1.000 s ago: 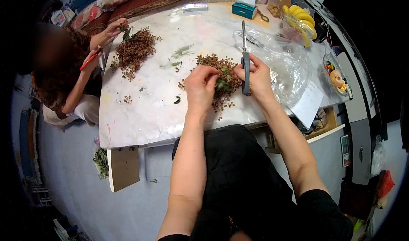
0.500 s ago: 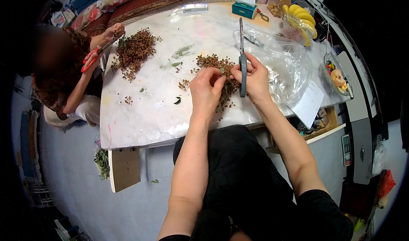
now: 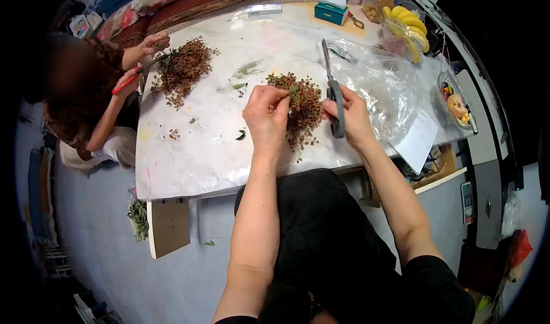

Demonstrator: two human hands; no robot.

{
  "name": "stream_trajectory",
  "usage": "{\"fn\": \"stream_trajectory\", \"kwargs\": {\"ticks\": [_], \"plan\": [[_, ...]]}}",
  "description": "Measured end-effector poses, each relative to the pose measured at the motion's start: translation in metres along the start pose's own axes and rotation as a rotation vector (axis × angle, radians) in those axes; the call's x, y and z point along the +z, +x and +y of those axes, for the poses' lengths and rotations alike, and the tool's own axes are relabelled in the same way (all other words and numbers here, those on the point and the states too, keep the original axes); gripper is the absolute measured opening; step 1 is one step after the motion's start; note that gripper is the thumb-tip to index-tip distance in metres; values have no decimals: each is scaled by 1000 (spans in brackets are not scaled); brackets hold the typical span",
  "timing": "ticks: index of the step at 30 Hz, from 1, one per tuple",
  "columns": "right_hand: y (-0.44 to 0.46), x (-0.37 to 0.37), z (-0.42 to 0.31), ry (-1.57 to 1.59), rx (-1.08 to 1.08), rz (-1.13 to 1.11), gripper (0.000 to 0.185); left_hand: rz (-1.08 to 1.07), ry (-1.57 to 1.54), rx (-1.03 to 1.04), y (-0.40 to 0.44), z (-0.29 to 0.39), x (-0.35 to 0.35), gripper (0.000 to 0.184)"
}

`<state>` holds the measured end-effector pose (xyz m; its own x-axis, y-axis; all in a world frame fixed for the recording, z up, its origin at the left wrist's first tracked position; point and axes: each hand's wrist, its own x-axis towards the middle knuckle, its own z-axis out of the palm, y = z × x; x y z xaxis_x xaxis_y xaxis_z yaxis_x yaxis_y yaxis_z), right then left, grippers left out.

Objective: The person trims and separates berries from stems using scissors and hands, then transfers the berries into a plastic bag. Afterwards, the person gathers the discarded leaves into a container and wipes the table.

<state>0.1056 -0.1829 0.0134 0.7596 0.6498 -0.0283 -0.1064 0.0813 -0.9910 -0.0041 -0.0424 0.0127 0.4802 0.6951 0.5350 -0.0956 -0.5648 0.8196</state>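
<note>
My left hand is closed in a pinch at the left side of a pile of small brownish-red berry clusters. At its fingertips shows a small green leaf; any stem behind the fingers is hidden. My right hand is wrapped round grey-handled scissors, held upright just right of the pile. Their blades look closed and point toward the far side of the table.
Across the left corner a person holds red-handled scissors by another berry pile. A clear plastic bag, paper sheet, tissue box, bananas and a fruit dish lie right. Loose leaves are scattered.
My hands have moved apart: the left slightly left, the right to the right with the scissors, which tilt differently. The other person's scissors have shifted toward their berry pile.
</note>
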Motion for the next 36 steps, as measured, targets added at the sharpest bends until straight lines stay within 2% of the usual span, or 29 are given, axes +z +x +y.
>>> {"fn": "stream_trajectory", "kwargs": {"ticks": [5,7,9,13,22,28,33,36], "plan": [[-46,-7,-31,103,85,-155,50,67,-4,78,5,-8,-3,9],[-67,-10,-35,352,228,-289,50,83,24,97,5,-9,-3,9],[-82,-14,-40,381,350,-389,50,101,64,117,5,-10,-3,9],[-96,-11,-47,470,443,-376,43,93,90,153,4,-11,0,11],[-78,-2,-42,441,423,-314,35,50,122,177,0,-5,5,12],[-74,-2,-44,351,429,-284,34,12,166,233,-2,-1,7,11],[-73,0,-40,165,435,-230,21,-15,226,315,-4,1,9,11],[-74,0,-37,203,423,-241,17,-15,202,292,-4,1,10,11]]}}
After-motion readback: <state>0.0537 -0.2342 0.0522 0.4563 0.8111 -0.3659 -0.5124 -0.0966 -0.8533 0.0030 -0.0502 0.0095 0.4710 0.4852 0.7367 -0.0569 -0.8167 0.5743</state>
